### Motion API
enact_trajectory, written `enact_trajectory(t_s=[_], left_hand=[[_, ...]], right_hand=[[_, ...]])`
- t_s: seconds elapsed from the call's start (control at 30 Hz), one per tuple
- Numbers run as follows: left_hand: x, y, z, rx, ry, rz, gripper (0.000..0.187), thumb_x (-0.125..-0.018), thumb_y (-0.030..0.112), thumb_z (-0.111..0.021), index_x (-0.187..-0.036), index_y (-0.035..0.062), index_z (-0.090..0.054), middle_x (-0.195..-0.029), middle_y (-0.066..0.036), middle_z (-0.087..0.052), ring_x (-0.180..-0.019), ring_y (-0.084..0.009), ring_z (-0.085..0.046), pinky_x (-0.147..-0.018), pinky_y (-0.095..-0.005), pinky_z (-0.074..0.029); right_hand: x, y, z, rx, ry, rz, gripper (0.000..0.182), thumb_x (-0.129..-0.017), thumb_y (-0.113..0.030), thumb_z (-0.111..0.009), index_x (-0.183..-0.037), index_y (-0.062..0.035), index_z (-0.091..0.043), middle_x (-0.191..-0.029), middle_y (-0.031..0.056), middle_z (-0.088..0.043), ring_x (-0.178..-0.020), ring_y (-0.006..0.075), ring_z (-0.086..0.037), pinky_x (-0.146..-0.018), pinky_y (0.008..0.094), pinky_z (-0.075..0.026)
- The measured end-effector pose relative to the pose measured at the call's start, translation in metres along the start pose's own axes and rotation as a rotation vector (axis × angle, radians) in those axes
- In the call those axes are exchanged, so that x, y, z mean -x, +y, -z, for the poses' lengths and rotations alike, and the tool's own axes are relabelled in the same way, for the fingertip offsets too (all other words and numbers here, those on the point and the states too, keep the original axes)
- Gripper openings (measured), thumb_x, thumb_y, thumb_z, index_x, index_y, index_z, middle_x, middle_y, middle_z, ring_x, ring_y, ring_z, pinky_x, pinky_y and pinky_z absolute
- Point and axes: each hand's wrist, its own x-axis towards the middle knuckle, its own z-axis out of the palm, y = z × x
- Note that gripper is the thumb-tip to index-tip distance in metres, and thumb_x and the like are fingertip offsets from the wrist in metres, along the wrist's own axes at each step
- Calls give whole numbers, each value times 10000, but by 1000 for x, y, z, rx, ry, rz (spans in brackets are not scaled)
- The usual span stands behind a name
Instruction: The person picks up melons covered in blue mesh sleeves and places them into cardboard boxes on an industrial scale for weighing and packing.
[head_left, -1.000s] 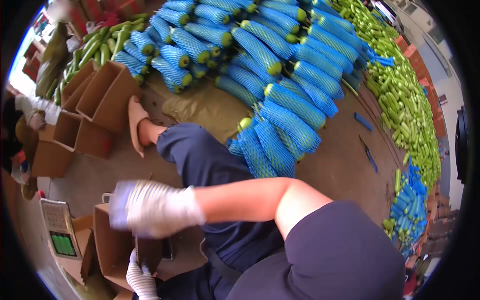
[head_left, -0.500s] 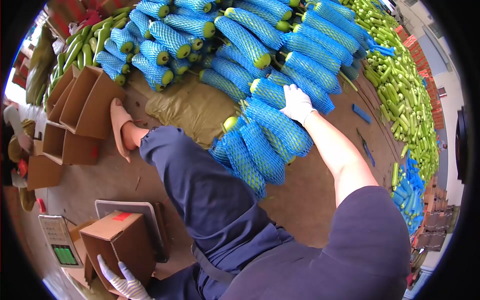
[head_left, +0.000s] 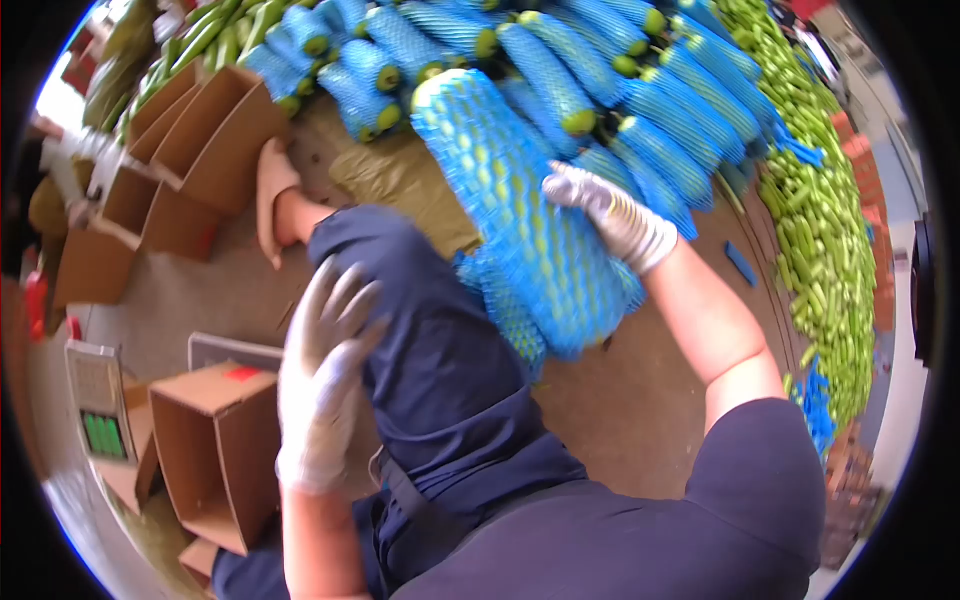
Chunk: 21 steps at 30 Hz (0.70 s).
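My right hand (head_left: 612,212), in a white glove, grips the side of a long green gourd in a blue foam net (head_left: 525,220). That gourd is lifted close to me, its bare pale green end up and to the left. Below it, another netted gourd (head_left: 515,325) is partly hidden. My left hand (head_left: 325,370), also gloved, hangs beside my thigh with fingers apart and nothing in it. Just left of it stands an open cardboard box (head_left: 200,465) with a red mark, partly covering a scale platform (head_left: 235,352). Many netted gourds (head_left: 545,75) lie piled ahead.
A scale display (head_left: 100,410) with green digits stands beside the box. More open cartons (head_left: 185,215) are stacked at left, near my foot (head_left: 290,210). Bare green gourds (head_left: 810,260) form a long heap at right. A brownish sheet (head_left: 400,180) lies under the pile.
My right hand has taken hold of a netted gourd and raised it toward me. My left hand has left the box and moved up beside my thigh. The box's open side now shows.
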Motion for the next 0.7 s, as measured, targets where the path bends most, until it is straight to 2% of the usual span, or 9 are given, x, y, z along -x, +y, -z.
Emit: enact_trajectory(t_s=[0.1,0.13,0.17,0.2,0.27,0.3,0.37,0.53,0.7], left_hand=[[-17,-10,-3,381,-151,108,944,-817,596,-724,-1488,28,-381,-1431,-195,-506,-1290,-324,-524,-1120,-467,-382],[-5,-2,13,482,-112,178,999,-779,631,-737,-1491,32,-375,-1420,-183,-520,-1265,-321,-543,-1094,-468,-415],[10,9,32,585,-62,234,1053,-741,667,-750,-1493,37,-369,-1409,-172,-534,-1240,-317,-562,-1068,-468,-448],[30,24,58,556,15,196,1099,-707,695,-757,-1490,32,-366,-1381,-197,-548,-1195,-348,-589,-1014,-490,-501],[67,70,118,316,100,65,1191,-639,738,-776,-1483,19,-340,-1283,-222,-580,-1138,-396,-611,-978,-527,-528],[89,91,151,200,209,-16,1216,-623,740,-786,-1469,-6,-330,-1274,-202,-574,-1141,-377,-610,-978,-509,-534],[128,128,193,-71,408,-117,1082,-691,628,-799,-1446,-16,-368,-1292,-161,-577,-1147,-289,-613,-1002,-428,-521],[159,153,253,-471,526,140,859,-678,212,-829,-1421,44,-433,-1314,-94,-554,-1180,-204,-561,-1033,-363,-453],[130,111,271,-695,250,395,874,-704,291,-844,-1430,57,-417,-1321,-112,-551,-1279,-211,-488,-1128,-350,-338]], right_hand=[[-6,-27,-99,79,-231,26,887,-872,-615,-640,-1421,54,-445,-1273,154,-626,-1069,224,-662,-944,357,-512],[-7,-32,-106,31,-247,44,675,-974,-512,-563,-1390,18,-509,-1188,136,-670,-1063,211,-661,-931,338,-504],[-12,-32,-102,-11,-217,76,665,-990,-483,-549,-1395,41,-488,-1211,148,-661,-1085,217,-660,-929,329,-509],[-17,-30,-94,40,-139,128,800,-937,-546,-595,-1410,80,-441,-1270,203,-608,-1077,237,-653,-946,336,-500],[-24,-14,-64,218,172,145,635,-984,-384,-601,-1418,55,-454,-1285,182,-599,-1116,208,-613,-968,327,-482],[-26,3,-35,556,318,159,598,-989,-378,-596,-1411,31,-483,-1294,162,-597,-1116,192,-605,-975,316,-472],[-28,23,2,631,437,169,553,-987,-345,-609,-1401,7,-509,-1299,147,-598,-1122,190,-601,-982,315,-465],[-51,22,-106,542,175,274,465,-958,-181,-636,-1365,20,-534,-1244,138,-635,-1119,207,-618,-1014,334,-460],[-78,8,-245,842,-263,613,403,-889,-149,-679,-1258,1,-614,-1166,159,-664,-1036,273,-661,-917,355,-509]])
